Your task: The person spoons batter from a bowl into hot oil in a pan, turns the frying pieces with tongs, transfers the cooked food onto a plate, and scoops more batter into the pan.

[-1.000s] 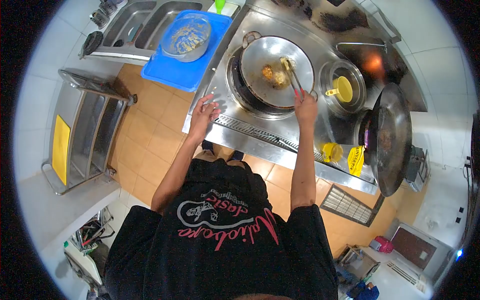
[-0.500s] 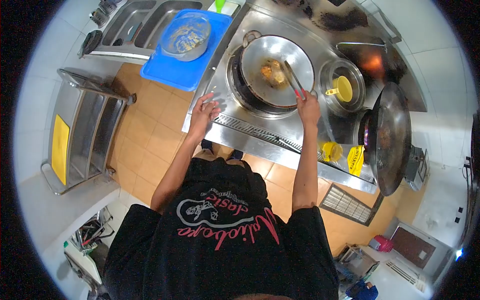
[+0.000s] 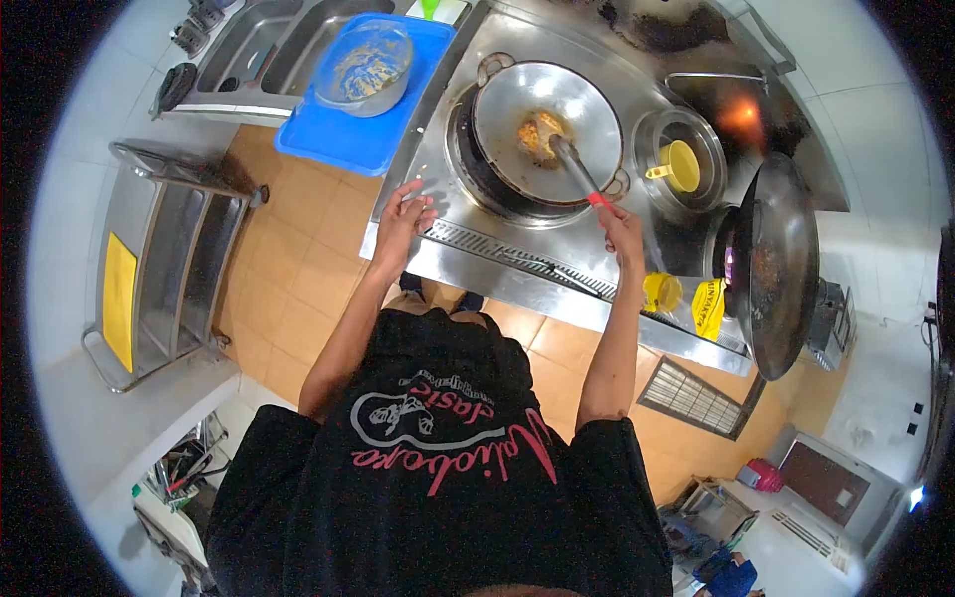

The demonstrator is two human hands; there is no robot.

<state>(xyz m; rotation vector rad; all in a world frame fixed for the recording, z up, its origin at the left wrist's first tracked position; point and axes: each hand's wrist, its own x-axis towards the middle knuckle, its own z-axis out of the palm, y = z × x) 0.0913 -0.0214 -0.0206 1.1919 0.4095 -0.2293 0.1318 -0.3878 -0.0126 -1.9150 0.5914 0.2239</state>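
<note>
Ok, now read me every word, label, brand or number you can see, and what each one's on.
"Malioboro", upside down, on the black short-sleeved fabric T-shirt.
"clasic", on the same T-shirt.
"MINYAK", on the yellow-printed plastic pack; further letters are blurred.
Too small to read: pale lettering beside "clasic".

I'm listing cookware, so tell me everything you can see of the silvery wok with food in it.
The wok is wide, round, open, seemingly metal, shiny inside and brown-edged. Two loop handles stand out on roughly opposite sides. It sits over a burner on the stove. Golden-brown food lies near its middle, and tongs held in the right hand reach to the food.
</note>
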